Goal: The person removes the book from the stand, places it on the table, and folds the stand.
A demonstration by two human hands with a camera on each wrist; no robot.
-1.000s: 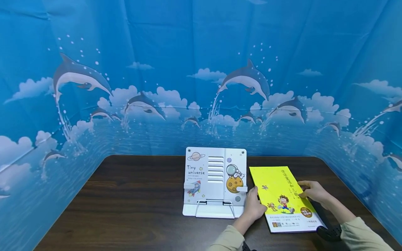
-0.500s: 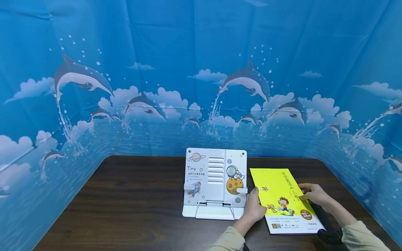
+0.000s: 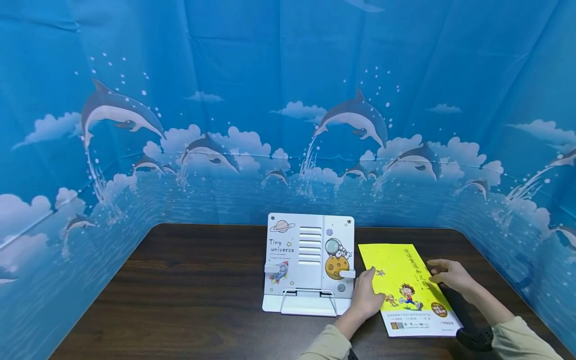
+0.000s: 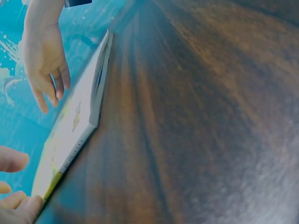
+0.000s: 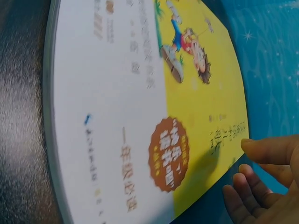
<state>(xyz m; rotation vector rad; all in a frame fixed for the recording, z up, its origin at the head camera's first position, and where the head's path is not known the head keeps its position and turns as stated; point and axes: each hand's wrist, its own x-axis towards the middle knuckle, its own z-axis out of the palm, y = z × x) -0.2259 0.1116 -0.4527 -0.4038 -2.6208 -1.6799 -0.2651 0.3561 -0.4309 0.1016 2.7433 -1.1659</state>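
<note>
I have the yellow-and-white book (image 3: 405, 280) between my two hands, at the right side of the dark wood table (image 3: 189, 295), its printed cover facing up. My left grip (image 3: 365, 297) is spread wide at the book's left edge: fingertips meet the spine, thumb held apart from them. My right grip (image 3: 451, 276) is wide too, thumb at the cover's right edge and fingers spread beyond it; I cannot tell whether that thumb touches. Just beside my left grip, on its left, is the white book stand (image 3: 309, 250) printed "Tiny universe", with a rocket and an astronaut. Behind the table hangs a blue dolphin backdrop (image 3: 252, 75).
</note>
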